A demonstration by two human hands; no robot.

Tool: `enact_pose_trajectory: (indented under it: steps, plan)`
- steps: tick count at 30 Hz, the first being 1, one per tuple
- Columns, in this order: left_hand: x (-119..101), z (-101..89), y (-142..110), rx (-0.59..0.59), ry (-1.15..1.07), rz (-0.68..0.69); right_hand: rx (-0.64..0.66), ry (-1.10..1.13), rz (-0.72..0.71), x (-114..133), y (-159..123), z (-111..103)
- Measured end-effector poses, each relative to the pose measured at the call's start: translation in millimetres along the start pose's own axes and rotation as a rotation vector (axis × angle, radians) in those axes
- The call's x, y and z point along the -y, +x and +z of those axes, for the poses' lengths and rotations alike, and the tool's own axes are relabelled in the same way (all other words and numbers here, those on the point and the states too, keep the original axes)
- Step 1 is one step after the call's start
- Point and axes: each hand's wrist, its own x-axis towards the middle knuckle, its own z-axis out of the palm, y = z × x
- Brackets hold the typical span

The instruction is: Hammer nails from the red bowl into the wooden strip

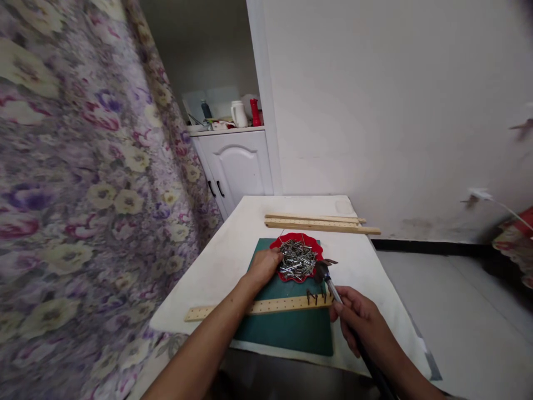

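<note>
The wooden strip [283,304] runs left to right across the green mat [287,335], nearer the person than the left hand [263,268]. That hand is at the left rim of the red plate [310,241]; whether it grasps anything cannot be told. Dark nails [316,300] stand at the strip's right end, nearer the right hand [358,318], which grips a hammer [328,281].

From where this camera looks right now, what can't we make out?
All in the head view:
Wooden strip: part hidden behind the left forearm.
Red dish: floor covered by heaped metal fasteners.
Hammer: handle end cut off by the bottom edge.
Left fingers: too small to tell what they touch.
</note>
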Motion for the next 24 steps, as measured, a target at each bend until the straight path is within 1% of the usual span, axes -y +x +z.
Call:
enact_pose_trajectory:
  steps: [3, 7, 9, 12, 16, 20, 22, 24]
  plan:
    - [1, -3.6, 1, 0.017, -0.006, 0.037, -0.028, -0.004, 0.011, 2, 0, -3]
    - [2, -7.1, -2, 0.026, -0.043, 0.093, -0.072, 0.013, -0.01, 6, 1, -10]
    - [1, -7.9, -5, 0.003, -0.065, 0.091, -0.095, 0.017, -0.025, 8, 2, -14]
    - [-5, -9.4, -14, -0.065, -0.079, 0.072, -0.121, 0.015, -0.046, 11, 2, -17]
    - [-17, -11.5, -35, -0.182, -0.091, 0.047, -0.12, 0.034, -0.057, 10, 1, -17]
    - [-31, -3.9, -65, -0.316, -0.298, -0.015, -0.119, 0.028, -0.047, 8, 1, -16]
    - [-37, 4.3, -80, -0.346, -0.384, -0.032, -0.113, 0.033, -0.048, 6, 1, -17]
    - [-43, 12.9, -93, -0.332, -0.431, -0.06, -0.105, 0.042, -0.049, 4, 1, -17]
